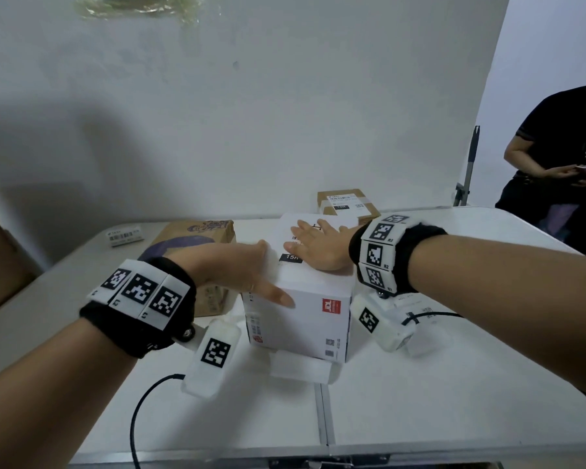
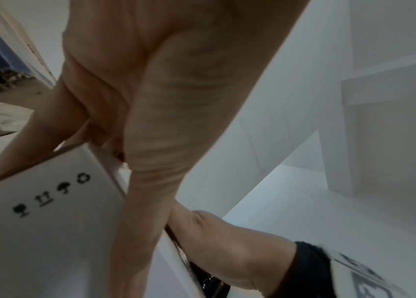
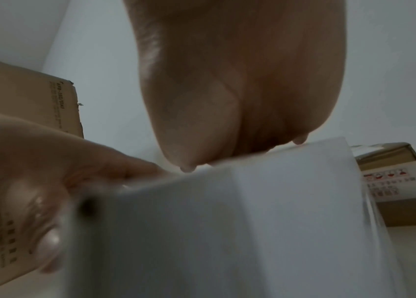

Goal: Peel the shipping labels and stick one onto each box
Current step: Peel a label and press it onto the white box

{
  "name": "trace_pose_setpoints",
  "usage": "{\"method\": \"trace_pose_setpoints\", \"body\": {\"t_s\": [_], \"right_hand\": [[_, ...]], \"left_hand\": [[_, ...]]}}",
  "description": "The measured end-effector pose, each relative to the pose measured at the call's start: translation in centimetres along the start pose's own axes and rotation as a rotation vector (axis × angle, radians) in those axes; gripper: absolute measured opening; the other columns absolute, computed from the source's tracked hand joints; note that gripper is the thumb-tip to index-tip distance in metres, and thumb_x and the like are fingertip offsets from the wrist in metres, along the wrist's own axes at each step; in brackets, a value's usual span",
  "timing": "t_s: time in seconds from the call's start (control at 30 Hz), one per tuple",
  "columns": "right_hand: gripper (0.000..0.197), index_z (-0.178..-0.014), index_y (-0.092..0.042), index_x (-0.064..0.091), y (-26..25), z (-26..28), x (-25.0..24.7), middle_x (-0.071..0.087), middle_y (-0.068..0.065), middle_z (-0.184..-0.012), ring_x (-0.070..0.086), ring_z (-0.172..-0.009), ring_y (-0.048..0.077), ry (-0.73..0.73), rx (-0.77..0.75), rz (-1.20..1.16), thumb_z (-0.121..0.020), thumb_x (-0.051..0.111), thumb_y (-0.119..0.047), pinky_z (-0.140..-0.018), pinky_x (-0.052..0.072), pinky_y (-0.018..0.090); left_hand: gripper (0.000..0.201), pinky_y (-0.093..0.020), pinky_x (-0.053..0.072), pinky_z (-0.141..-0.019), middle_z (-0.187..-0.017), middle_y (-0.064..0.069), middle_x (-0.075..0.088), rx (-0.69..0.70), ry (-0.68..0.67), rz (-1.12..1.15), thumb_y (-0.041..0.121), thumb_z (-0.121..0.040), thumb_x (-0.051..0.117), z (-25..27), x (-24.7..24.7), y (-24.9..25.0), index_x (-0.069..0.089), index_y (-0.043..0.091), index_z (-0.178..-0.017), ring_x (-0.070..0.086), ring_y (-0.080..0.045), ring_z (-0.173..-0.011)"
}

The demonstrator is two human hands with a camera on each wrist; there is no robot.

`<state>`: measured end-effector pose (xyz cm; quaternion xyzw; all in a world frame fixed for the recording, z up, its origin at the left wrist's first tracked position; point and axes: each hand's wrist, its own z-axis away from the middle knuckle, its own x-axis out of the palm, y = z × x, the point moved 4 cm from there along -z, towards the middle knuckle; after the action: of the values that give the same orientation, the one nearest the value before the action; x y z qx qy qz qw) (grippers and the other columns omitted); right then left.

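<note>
A white box [image 1: 298, 319] stands in the middle of the table with a shipping label [image 1: 293, 257] lying on its top. My right hand [image 1: 313, 247] lies flat on that label, fingers straight and spread, palm down; the right wrist view shows its palm [image 3: 240, 90] over the box's top edge [image 3: 227, 221]. My left hand [image 1: 251, 265] rests against the box's left side, with the thumb along the front top edge and straight fingers down the side [image 2: 138, 100]. The box's side with handling symbols [image 2: 49, 201] shows in the left wrist view.
A brown box with purple print [image 1: 190, 245] stands left of the white box. A small brown box [image 1: 345, 204] bearing a label sits at the back. White backing paper [image 1: 301, 367] lies under the white box's front. A label strip [image 1: 126, 235] lies far left. Another person [image 1: 562, 157] stands at right.
</note>
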<state>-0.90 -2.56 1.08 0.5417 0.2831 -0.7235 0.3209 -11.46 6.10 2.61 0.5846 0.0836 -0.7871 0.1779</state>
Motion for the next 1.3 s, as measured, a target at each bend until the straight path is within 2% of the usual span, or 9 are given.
{"method": "trace_pose_setpoints", "body": {"t_s": [0.67, 0.73, 0.77, 0.83, 0.93, 1.0, 1.03, 1.13, 1.3], "right_hand": [[0.062, -0.154, -0.022, -0.006, -1.2, 1.9, 2.8, -0.015, -0.005, -0.161, -0.011, -0.149, 0.017, 0.084, -0.058, -0.045, -0.101, 0.01, -0.048, -0.12, -0.004, 0.047], [0.061, -0.155, -0.021, -0.005, -1.9, 2.5, 3.0, -0.014, -0.003, -0.161, -0.011, -0.149, 0.016, 0.08, -0.099, -0.025, -0.101, 0.011, -0.045, -0.12, -0.004, 0.047], [0.061, -0.155, -0.02, -0.004, -2.5, 2.8, 3.2, -0.013, -0.003, -0.162, -0.01, -0.149, 0.016, 0.079, -0.129, -0.02, -0.102, 0.012, -0.044, -0.12, -0.004, 0.046], [0.06, -0.155, -0.018, -0.004, -3.5, 3.5, 3.3, -0.01, -0.001, -0.162, -0.008, -0.15, 0.015, 0.073, -0.189, -0.047, -0.102, 0.01, -0.043, -0.12, -0.004, 0.044], [0.057, -0.154, -0.018, -0.003, -3.8, 3.7, 2.2, -0.007, -0.001, -0.163, -0.006, -0.15, 0.015, 0.099, -0.251, -0.127, -0.103, 0.01, -0.041, -0.121, -0.003, 0.043], [0.057, -0.154, -0.017, -0.002, -2.9, 2.8, 0.9, -0.007, 0.0, -0.163, -0.006, -0.15, 0.015, 0.141, -0.23, -0.168, -0.104, 0.009, -0.04, -0.121, -0.002, 0.043], [0.058, -0.155, -0.016, -0.001, -2.2, 2.0, 0.3, -0.007, 0.0, -0.163, -0.006, -0.15, 0.016, 0.156, -0.2, -0.18, -0.104, 0.009, -0.041, -0.121, -0.001, 0.043], [0.06, -0.155, -0.015, 0.0, -0.7, -0.3, -0.3, -0.006, 0.001, -0.163, -0.006, -0.15, 0.016, 0.162, -0.11, -0.153, -0.103, 0.009, -0.042, -0.121, 0.0, 0.045], [0.062, -0.155, -0.015, 0.001, -1.3, -3.0, 1.0, -0.005, 0.001, -0.163, -0.005, -0.15, 0.017, 0.136, -0.063, -0.116, -0.101, 0.01, -0.046, -0.121, -0.001, 0.044]], "left_hand": [[0.113, -0.032, 0.035, -0.1, -0.151, -0.004, 0.04, -0.082, 0.022, -0.059, 0.074, -0.068, 0.065, -0.9, 1.7, -0.8, 0.018, 0.012, -0.15, 0.041, -0.023, -0.133], [0.086, -0.027, 0.038, -0.094, -0.149, -0.009, 0.039, -0.071, 0.072, -0.004, 0.044, -0.087, 0.066, -0.7, 1.8, -0.6, 0.019, 0.009, -0.15, 0.045, -0.023, -0.125], [0.06, -0.025, 0.041, -0.092, -0.146, -0.012, 0.039, -0.1, -0.013, 0.043, 0.013, -0.098, 0.049, -0.4, 1.4, -0.1, 0.019, 0.007, -0.149, 0.047, -0.023, -0.12], [0.067, -0.035, 0.042, -0.098, -0.146, -0.02, 0.035, 0.065, 0.083, -0.308, -0.021, -0.081, 0.004, -1.4, 2.4, -0.9, 0.017, 0.0, -0.143, 0.048, -0.031, -0.124], [0.045, -0.022, 0.041, -0.092, -0.139, -0.019, 0.048, -0.013, 0.166, 0.106, 0.017, -0.101, 0.041, -1.0, 2.0, -0.5, 0.031, -0.001, -0.14, 0.049, -0.031, -0.126], [0.093, -0.024, 0.042, -0.087, -0.124, -0.012, 0.063, 0.023, 0.217, 0.15, 0.07, -0.077, 0.06, -1.7, 2.2, -0.6, 0.04, 0.004, -0.139, 0.059, -0.019, -0.105], [0.102, -0.028, 0.042, -0.082, -0.121, -0.01, 0.065, -0.013, 0.185, 0.151, 0.077, -0.069, 0.061, -1.8, 2.3, -0.7, 0.039, 0.006, -0.138, 0.056, -0.015, -0.095], [0.096, -0.029, 0.041, -0.069, -0.122, -0.007, 0.063, -0.071, 0.207, 0.144, 0.071, -0.07, 0.066, -1.6, 2.4, -1.0, 0.037, 0.009, -0.137, 0.051, -0.016, -0.09], [0.091, -0.03, 0.044, -0.082, -0.131, -0.004, 0.055, -0.017, 0.241, 0.205, 0.062, -0.074, 0.069, -1.2, 2.4, -1.6, 0.034, 0.013, -0.141, 0.054, -0.019, -0.105]]}}
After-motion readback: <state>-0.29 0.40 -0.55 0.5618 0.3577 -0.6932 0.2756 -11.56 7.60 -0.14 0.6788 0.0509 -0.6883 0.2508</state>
